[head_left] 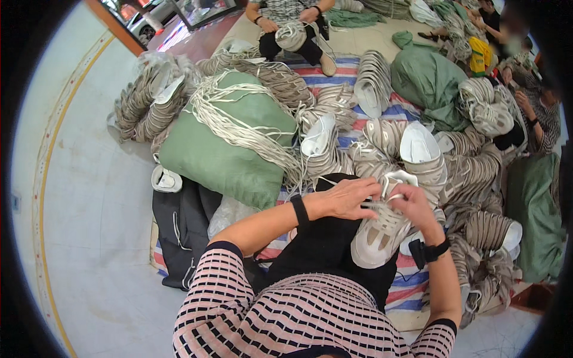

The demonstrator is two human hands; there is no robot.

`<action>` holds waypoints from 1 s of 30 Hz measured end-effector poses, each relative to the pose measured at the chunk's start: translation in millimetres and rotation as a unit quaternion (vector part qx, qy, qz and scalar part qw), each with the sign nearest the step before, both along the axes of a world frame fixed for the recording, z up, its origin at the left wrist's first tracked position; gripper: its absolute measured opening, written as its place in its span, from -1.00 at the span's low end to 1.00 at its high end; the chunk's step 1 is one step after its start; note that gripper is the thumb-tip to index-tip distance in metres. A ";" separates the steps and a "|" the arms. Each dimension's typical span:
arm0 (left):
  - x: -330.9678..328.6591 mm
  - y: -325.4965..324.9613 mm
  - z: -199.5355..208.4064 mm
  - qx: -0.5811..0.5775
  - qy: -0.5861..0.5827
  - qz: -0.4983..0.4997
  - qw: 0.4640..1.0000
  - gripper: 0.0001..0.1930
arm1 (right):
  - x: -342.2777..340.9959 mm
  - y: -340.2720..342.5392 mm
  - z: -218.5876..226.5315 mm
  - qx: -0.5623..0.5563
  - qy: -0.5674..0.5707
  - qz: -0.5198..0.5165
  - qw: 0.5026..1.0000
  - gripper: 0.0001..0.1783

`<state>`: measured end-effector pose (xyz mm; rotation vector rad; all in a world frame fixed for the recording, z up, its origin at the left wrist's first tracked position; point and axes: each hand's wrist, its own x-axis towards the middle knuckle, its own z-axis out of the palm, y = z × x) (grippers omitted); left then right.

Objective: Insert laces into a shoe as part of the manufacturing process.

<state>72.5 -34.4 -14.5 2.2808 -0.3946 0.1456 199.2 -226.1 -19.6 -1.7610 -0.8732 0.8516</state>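
A beige and white shoe upper [371,246] rests over my dark-trousered lap, its toe toward me. My left hand [353,198] is at the left side of its lacing, fingers closed on a pale shoelace [373,206] that looks blurred. On the other side, my right hand [413,206] pinches near the eyelets, seemingly on the same lace; its fingertips partly hide what they grip. White lacing crosses the middle of the upper. To the left, a bundle of loose white laces [230,110] is draped over a stuffed green sack [230,158].
Stacks of nested beige uppers [474,173] crowd the striped sheet [349,65] ahead and right. Another green sack [427,77] stands beyond them. A person [292,30] sits opposite holding an upper; others work at far right. A dark garment [179,230] lies left, near the white wall [89,179].
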 end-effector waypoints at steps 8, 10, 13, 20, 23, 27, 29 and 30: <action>15.0 20.6 -3.6 0.061 -0.165 0.058 0.983 -0.83 | 33.7 -33.1 50.7 0.267 0.299 -0.175 0.899 -0.87; 19.9 17.4 4.9 0.026 -0.179 0.083 0.980 -0.85 | 56.8 -71.3 48.1 0.343 0.357 -0.177 0.851 -0.80; 22.7 8.7 8.8 -0.041 -0.168 0.096 0.980 -0.87 | 90.2 -160.4 53.3 0.446 0.387 -0.268 0.761 -0.70; 25.7 -2.9 5.1 -0.003 -0.108 -0.006 0.994 -0.80 | 83.4 -325.0 55.2 0.467 0.208 -0.557 0.655 -0.71; 37.0 -10.1 8.9 -0.007 -0.085 -0.019 0.996 -0.78 | 92.1 -378.1 6.3 0.411 0.191 -0.602 0.657 -0.71; 39.9 -14.2 15.6 0.100 -0.111 -0.011 0.989 -0.77 | 75.8 -254.6 -19.7 0.204 0.187 -0.609 0.744 -0.84; 40.3 -13.3 18.8 0.084 -0.098 -0.011 0.992 -0.77 | 60.8 -209.0 -20.1 0.131 0.174 -0.530 0.820 -0.87; 40.6 -7.1 19.5 0.074 -0.099 -0.004 0.992 -0.77 | 49.8 -180.9 -15.9 0.110 0.146 -0.495 0.850 -0.85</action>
